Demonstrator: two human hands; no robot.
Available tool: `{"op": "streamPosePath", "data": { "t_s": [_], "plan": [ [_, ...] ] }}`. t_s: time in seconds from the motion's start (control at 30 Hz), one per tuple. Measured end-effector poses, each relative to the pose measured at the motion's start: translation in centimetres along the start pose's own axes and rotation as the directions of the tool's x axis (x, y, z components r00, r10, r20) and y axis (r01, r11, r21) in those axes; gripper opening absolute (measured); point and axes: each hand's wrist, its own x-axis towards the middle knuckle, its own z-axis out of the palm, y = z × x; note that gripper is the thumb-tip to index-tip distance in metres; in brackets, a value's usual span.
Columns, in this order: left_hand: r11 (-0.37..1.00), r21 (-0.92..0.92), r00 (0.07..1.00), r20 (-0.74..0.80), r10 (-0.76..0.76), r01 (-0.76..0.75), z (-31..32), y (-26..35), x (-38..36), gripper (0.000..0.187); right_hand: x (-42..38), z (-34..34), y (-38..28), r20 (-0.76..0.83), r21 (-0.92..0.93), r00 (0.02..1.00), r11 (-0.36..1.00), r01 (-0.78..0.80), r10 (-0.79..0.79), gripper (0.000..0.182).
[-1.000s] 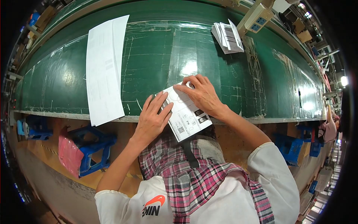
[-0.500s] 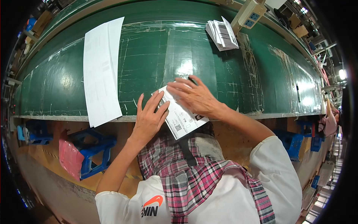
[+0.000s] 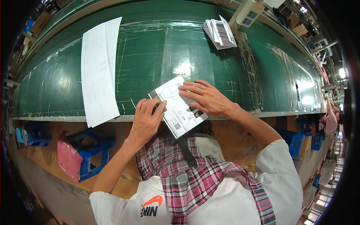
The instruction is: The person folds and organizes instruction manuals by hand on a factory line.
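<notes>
A folded printed leaflet (image 3: 180,120), white with black line drawings, a code square and dark blocks, lies at the bench's front edge, its near corner jutting over my lap. My left hand (image 3: 146,119) grips its left edge with bent fingers, the tips pressing on the printed face. Across the upper right part of the sheet my right hand (image 3: 208,99) lies with fingers stretched out flat, palm down. A small dark thing shows by its far fingers; I cannot make out what it is.
Long white sheets (image 3: 99,71) lie stacked on the left of the green bench (image 3: 142,63), reaching over its front edge. Several folded leaflets (image 3: 221,33) stand at the back right beside a socket box (image 3: 247,17). Blue stools (image 3: 92,157) stand below, left and right.
The right hand has slid right and slightly toward me across the leaflet, uncovering its drawing. The left fingers have bent more and drawn closer together. The view has shifted slightly.
</notes>
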Motion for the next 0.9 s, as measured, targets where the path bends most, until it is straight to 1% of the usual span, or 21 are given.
{"op": "streamPosePath", "data": {
  "t_s": [0.1,0.17,0.27,0.37,0.47,0.57,0.6,0.67,0.7,0.73,0.8,0.83,0.9],
  "plan": [
    [0.998,-0.054,0.999,0.046,0.015,-0.013,-1.1,1.0,-0.5,0.054,-0.3,-0.1,-0.3,0.008,-0.06,1.0,0.998,-0.002,0.003,0.052],
    [0.997,-0.072,0.997,0.067,0.044,-0.039,-1.2,1.6,-0.9,0.061,-0.5,-0.1,-0.3,0.001,-0.028,1.0,1.0,-0.003,0.003,0.05],
    [0.996,0.031,0.993,0.087,0.084,-0.087,-0.3,0.7,-1.6,0.067,-0.4,-0.1,-0.1,0.0,-0.016,1.0,1.0,0.004,-0.004,0.051],
    [0.997,0.0,0.994,0.071,0.081,-0.081,-0.9,0.9,-1.1,0.059,-0.4,-0.4,-0.1,-0.002,-0.016,1.0,1.0,0.016,-0.016,0.057],
    [0.991,0.034,0.991,-0.029,0.129,-0.128,-0.4,0.4,-1.1,0.046,-0.3,-0.8,0.0,-0.008,-0.006,0.999,0.999,0.044,-0.044,0.062],
    [0.993,-0.012,0.988,-0.104,0.112,-0.114,-0.4,0.4,-0.4,0.033,-0.2,-0.9,0.4,-0.009,0.037,0.997,0.997,0.075,-0.075,0.063],
    [0.994,-0.085,0.987,-0.148,0.059,-0.072,-0.5,0.4,0.0,0.029,-0.1,-1.0,0.6,-0.008,0.052,0.997,0.995,0.083,-0.083,0.063],
    [0.972,-0.236,0.973,-0.223,-0.058,0.004,-0.7,0.3,0.6,0.021,-0.1,-1.5,0.9,-0.026,0.162,0.994,0.981,0.108,-0.106,0.065],
    [0.964,-0.266,0.956,-0.273,-0.104,0.029,-0.9,0.4,1.2,0.012,0.0,-1.7,1.0,-0.035,0.217,0.992,0.968,0.124,-0.119,0.067],
    [0.936,-0.333,0.938,-0.273,-0.212,0.114,-0.8,0.5,1.2,0.011,0.0,-1.8,0.9,-0.053,0.289,0.994,0.951,0.112,-0.101,0.067],
    [0.844,-0.461,0.872,-0.25,-0.421,0.275,-0.8,0.7,1.3,0.01,0.1,-1.1,0.8,-0.185,0.415,0.983,0.908,0.062,0.017,0.049],
    [0.744,-0.563,0.837,-0.157,-0.524,0.36,-1.1,1.0,1.6,0.013,0.3,-1.0,0.7,-0.227,0.485,0.97,0.874,0.037,0.084,0.041],
    [0.562,-0.742,0.787,-0.077,-0.613,0.365,-2.1,1.4,2.7,0.014,1.0,-0.9,0.4,-0.291,0.618,0.93,0.786,0.003,0.225,0.027]
  ]
}}
